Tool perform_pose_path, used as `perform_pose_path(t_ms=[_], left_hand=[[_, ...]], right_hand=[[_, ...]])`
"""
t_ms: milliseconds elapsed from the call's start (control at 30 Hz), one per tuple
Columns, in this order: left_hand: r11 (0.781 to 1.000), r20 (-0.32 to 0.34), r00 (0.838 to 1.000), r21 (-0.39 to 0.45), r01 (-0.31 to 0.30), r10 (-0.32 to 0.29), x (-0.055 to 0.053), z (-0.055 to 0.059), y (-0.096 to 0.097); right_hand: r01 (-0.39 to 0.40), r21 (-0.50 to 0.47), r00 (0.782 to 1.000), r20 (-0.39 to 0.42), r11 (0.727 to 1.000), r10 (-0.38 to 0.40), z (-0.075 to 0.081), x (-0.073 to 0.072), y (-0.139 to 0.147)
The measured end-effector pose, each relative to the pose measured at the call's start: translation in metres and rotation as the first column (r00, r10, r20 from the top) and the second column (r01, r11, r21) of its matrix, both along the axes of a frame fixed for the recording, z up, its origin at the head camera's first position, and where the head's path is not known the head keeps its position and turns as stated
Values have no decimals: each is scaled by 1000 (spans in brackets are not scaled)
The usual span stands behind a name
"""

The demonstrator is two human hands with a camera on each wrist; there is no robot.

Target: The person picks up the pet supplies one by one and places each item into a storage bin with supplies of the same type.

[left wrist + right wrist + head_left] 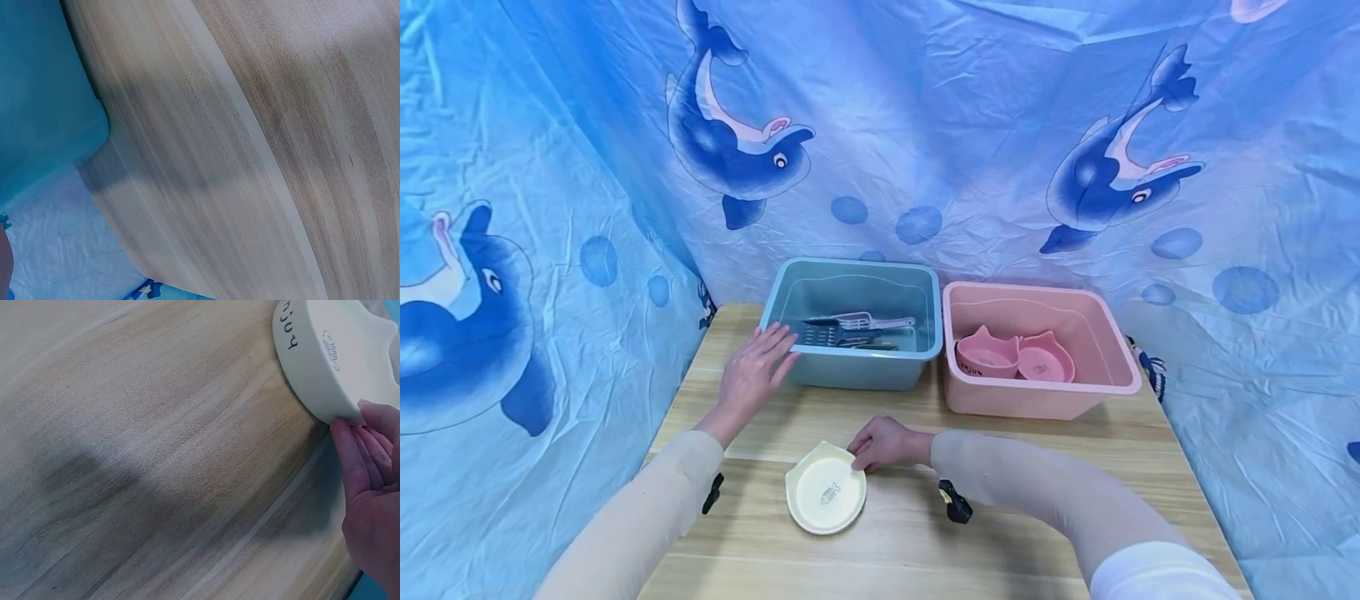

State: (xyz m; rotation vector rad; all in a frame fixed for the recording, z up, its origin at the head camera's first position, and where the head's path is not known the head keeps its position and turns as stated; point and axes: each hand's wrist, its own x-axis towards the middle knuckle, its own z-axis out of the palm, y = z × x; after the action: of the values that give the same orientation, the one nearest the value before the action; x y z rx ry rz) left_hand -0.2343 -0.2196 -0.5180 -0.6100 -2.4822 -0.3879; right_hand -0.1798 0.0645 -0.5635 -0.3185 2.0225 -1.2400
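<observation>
A cream cat-eared bowl (826, 498) with a fish print inside is on the wooden table, near the front middle. My right hand (883, 442) pinches its rim at the right side, thumb on the inside, as the right wrist view also shows; dark lettering marks the bowl's outer wall (306, 369). The left hand (757, 372) rests with extended fingers on the front left rim of the blue-green bin (857, 372). Inside that bin lie several litter scoops (850, 329), overlapping, so some are partly hidden.
To the right of the blue-green bin stands a pink bin (1037, 402) holding pink cat-eared bowls (988, 354). Blue dolphin-printed sheeting (880, 125) hangs behind and along both sides of the wooden table (925, 550).
</observation>
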Motion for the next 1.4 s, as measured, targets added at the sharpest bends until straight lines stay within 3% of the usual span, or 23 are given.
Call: perform_pose_path(t_ms=[367, 567, 867, 1100, 1400], left_hand=[[1000, 41, 999, -6, -7, 7, 4, 4, 1], [1000, 31, 1000, -4, 0, 0, 4, 4, 1], [1000, 26, 1000, -8, -8, 8, 2, 4, 1], [1000, 16, 1000, 1, 6, -6, 1, 6, 3], [1000, 37, 999, 10, -8, 7, 2, 2, 3]], right_hand=[[-78, 96, 995, -52, 992, 83, 3, -6, 11], [-133, 123, 988, -65, 983, 141, 8, -12, 26], [-215, 142, 971, -78, 966, 227, 23, -25, 51], [-252, 116, 963, -71, 961, 261, 54, -33, 75], [-256, 115, 965, -31, 960, 261, 126, -40, 105]])
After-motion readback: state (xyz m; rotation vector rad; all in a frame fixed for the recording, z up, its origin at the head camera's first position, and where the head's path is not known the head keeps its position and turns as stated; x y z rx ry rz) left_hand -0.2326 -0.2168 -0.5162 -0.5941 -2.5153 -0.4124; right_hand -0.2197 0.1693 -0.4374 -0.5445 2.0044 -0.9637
